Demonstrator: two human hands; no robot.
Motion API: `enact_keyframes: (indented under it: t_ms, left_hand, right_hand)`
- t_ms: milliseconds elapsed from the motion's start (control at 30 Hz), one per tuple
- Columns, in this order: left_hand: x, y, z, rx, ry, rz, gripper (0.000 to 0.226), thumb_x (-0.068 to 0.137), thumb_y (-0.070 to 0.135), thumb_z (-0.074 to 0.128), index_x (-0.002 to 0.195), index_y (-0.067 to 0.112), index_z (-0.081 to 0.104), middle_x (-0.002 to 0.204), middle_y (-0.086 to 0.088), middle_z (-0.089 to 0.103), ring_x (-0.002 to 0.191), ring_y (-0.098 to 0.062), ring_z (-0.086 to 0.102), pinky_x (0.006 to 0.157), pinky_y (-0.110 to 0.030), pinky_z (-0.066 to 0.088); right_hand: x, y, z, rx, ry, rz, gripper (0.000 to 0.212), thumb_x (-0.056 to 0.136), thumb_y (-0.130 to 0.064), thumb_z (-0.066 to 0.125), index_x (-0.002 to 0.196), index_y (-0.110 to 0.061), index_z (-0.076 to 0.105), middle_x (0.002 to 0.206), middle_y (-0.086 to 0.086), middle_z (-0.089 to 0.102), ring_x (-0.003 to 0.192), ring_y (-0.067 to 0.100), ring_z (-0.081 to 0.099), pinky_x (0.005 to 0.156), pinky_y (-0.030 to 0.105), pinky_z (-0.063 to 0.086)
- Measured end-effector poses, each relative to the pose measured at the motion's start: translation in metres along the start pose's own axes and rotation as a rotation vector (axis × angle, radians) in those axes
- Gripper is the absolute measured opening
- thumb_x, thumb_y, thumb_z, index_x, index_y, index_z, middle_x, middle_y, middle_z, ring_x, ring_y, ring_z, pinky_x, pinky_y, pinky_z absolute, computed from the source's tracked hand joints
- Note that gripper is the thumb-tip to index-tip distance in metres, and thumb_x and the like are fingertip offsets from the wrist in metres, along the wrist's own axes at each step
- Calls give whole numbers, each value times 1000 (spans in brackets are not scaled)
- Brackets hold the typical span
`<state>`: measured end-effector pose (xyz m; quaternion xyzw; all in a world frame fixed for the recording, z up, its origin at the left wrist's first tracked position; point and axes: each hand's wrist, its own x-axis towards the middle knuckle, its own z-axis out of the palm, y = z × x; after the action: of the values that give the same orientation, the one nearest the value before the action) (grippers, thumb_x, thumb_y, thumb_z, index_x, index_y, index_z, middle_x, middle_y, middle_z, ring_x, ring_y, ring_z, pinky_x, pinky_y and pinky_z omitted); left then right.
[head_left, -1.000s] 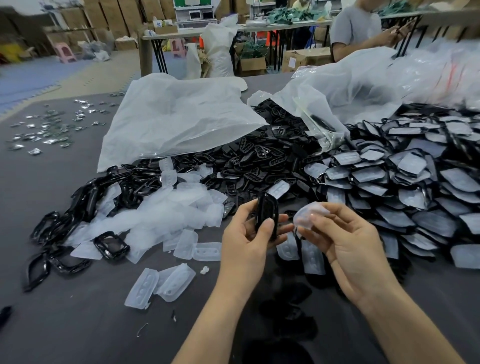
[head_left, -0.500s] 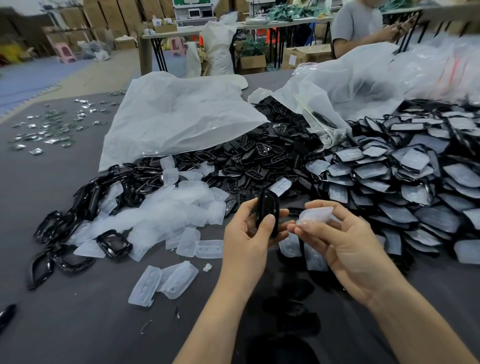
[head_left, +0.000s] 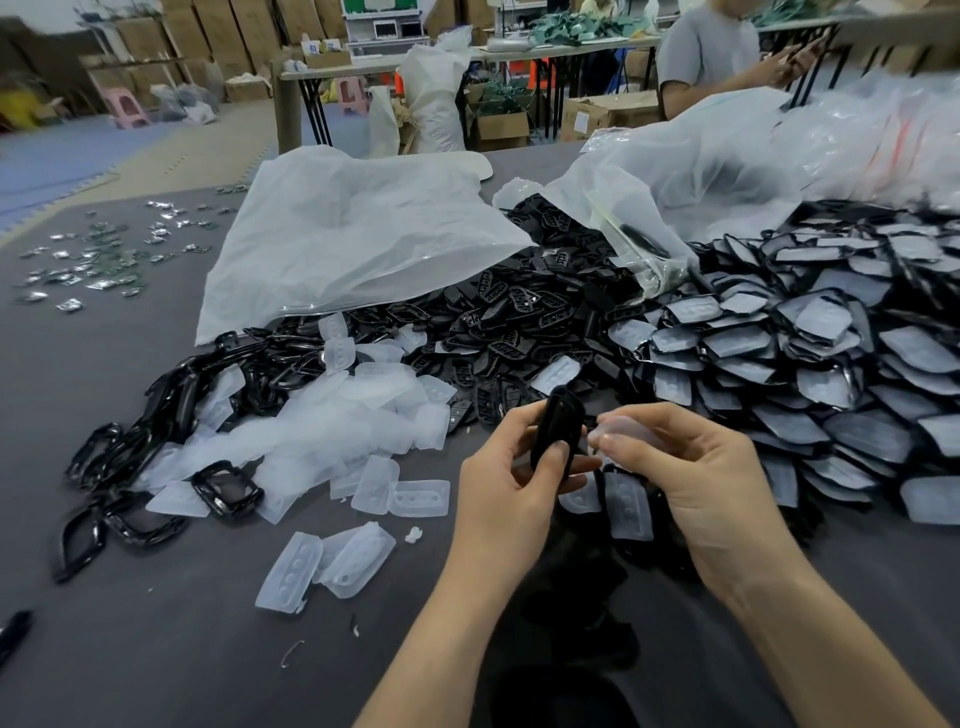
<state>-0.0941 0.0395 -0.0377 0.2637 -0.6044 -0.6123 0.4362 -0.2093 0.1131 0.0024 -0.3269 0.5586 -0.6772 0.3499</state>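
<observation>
Black shell (head_left: 558, 423) stands upright in the left hand (head_left: 498, 499), thumb pressed on its near face and fingers curled behind it, held above the grey table (head_left: 156, 649) just in front of the person. Right beside it, the right hand (head_left: 691, 478) pinches a clear pad (head_left: 626, 431) between thumb and fingertips, its edge close against the shell; I cannot tell whether they touch. More loose clear pads (head_left: 322, 421) lie heaped to the left among black frames (head_left: 171, 400). A pile of fitted pieces (head_left: 831, 364) spreads to the right. Behind, a white plastic bag (head_left: 353, 234) spills black button plates (head_left: 519, 312).
</observation>
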Motion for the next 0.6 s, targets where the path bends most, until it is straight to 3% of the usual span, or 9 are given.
enact_keyframes:
  t_ms: [167, 300, 500, 600]
  left_hand:
    - [-1, -1, 0, 28, -6, 11, 30, 95, -2, 53, 105, 24, 63, 95, 0, 73, 82, -20, 74, 69, -24, 57]
    - [-1, -1, 1, 51, -26, 21, 31, 95, -1, 53, 105, 26, 63, 96, 2, 73, 83, -17, 74, 69, -22, 57]
    - [0, 0, -2, 201, -14, 52, 39, 92, -1, 57, 103, 35, 64, 90, 10, 72, 87, -8, 70, 77, -28, 57]
    - [0, 0, -3, 232, -3, 51, 41, 91, -1, 60, 102, 39, 63, 91, 14, 72, 90, -5, 68, 83, -28, 55]
  right_hand:
    - [0, 3, -2, -35, 50, 4, 11, 63, -22, 77, 71, -20, 70, 81, 6, 73, 77, 14, 69, 68, 16, 52]
    - [0, 5, -3, -126, 82, -47, 12, 73, -10, 76, 69, -21, 73, 65, -10, 67, 61, -5, 59, 58, 6, 44]
    - [1, 5, -2, -65, 27, -57, 6, 71, -16, 75, 74, -21, 75, 73, 1, 71, 67, 6, 64, 60, 13, 49]
    - [-1, 1, -1, 82, -85, -41, 17, 58, -29, 76, 73, -21, 75, 70, 0, 68, 63, 5, 61, 57, 13, 48]
